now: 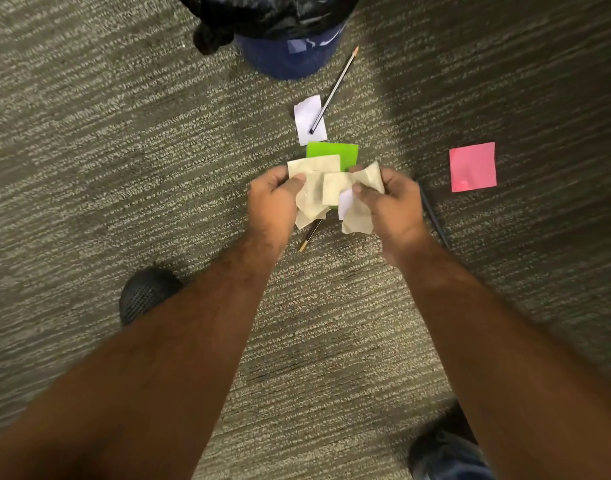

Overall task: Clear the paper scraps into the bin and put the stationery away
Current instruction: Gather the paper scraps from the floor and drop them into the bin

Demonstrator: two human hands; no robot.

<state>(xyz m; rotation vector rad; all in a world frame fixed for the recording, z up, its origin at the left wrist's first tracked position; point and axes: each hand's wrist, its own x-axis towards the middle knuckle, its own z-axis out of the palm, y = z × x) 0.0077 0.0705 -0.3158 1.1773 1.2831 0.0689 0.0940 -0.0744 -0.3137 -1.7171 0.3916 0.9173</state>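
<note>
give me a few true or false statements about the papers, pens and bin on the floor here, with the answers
1. Both hands hold beige paper scraps. True: the left hand and right hand each grip crumpled beige scraps.
2. The pink sticky note is in the bin. False: it lies on the carpet, to the right of the hands.
3. A pen rests partly on a white paper piece. True.
4. The bin has no liner. False: a black bag lines it.
5. The green note lies just beyond the hands. True.
</note>
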